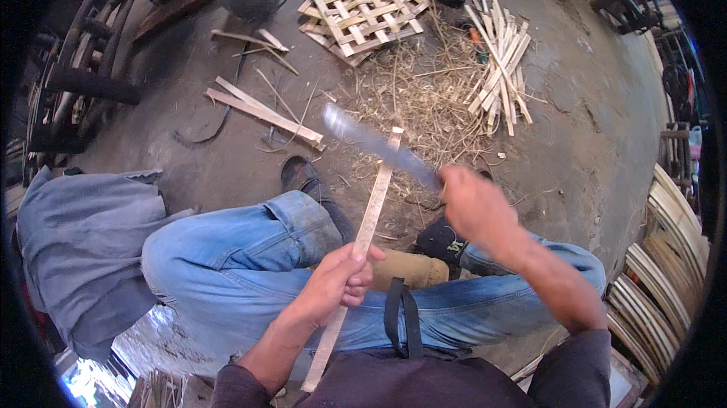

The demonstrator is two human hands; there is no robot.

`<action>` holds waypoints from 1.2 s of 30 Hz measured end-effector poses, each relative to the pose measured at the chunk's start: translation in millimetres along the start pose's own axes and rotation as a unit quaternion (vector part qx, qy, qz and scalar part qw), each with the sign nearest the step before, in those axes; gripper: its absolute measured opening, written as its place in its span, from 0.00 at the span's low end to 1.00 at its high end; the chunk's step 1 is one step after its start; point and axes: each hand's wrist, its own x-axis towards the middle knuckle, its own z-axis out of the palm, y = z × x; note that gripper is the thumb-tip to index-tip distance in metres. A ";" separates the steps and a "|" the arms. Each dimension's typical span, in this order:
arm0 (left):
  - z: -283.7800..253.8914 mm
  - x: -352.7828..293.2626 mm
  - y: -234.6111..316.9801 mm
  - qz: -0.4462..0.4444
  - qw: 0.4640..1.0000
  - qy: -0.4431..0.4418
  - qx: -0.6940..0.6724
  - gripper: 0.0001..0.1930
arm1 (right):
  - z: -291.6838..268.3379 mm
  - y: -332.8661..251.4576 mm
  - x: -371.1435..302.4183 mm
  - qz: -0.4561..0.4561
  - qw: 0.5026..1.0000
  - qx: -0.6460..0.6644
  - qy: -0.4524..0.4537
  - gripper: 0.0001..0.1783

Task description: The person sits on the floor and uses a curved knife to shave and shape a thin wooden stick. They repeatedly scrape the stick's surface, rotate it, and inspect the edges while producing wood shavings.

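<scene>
My left hand [339, 279] is closed around a long, flat bamboo strip [372, 207], which slants from beside my waist up and away past my knees. My right hand [478, 205] grips a knife [379, 147] by its handle. Motion smears the blade, which points to the far left and crosses the strip near its far end; whether it touches the strip I cannot tell. Beneath the strip, between my legs, lies a tan cylindrical piece [409, 268], partly hidden by my left hand.
Shavings [424, 101] litter the floor ahead. Beyond them lie stacked woven lattice panels [362, 7], with a pile of cut strips [501, 67] to their right. Loose strips [265, 114] lie left. Grey cloth [83, 249] sits by my left knee; long strip bundles [647, 309] stand right.
</scene>
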 end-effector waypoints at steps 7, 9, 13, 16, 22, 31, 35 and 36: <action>-0.8 4.8 -14.0 -0.011 0.999 0.021 0.023 0.10 | 20.0 -10.7 -48.0 -0.112 0.992 -0.011 -0.063 0.15; 2.2 7.0 -8.7 -0.020 0.999 0.034 0.032 0.10 | 19.2 -25.4 -55.6 -0.072 0.993 0.037 -0.090 0.15; 6.2 7.9 -8.5 -0.025 0.999 0.036 0.021 0.11 | 19.1 -11.7 -45.3 -0.081 0.993 0.004 -0.085 0.16; 6.0 4.4 -7.5 -0.046 0.999 0.017 0.010 0.10 | 19.3 -23.9 -54.5 -0.046 0.993 0.030 -0.102 0.15; -2.2 12.0 -12.2 -0.046 0.999 0.023 -0.012 0.11 | 28.2 -26.1 -47.7 -0.053 0.996 0.011 -0.067 0.13; 3.2 18.4 -19.4 0.045 0.994 0.102 -0.008 0.05 | 39.7 -18.1 -41.8 -0.073 0.996 0.050 -0.025 0.08; 26.4 1.2 -0.9 -0.037 0.996 0.082 0.001 0.14 | 33.7 -7.9 -44.6 -0.032 0.999 0.015 -0.007 0.09; 30.9 2.7 1.2 -0.055 0.994 0.091 0.008 0.13 | 34.5 -9.4 -51.0 -0.042 0.999 0.021 -0.015 0.09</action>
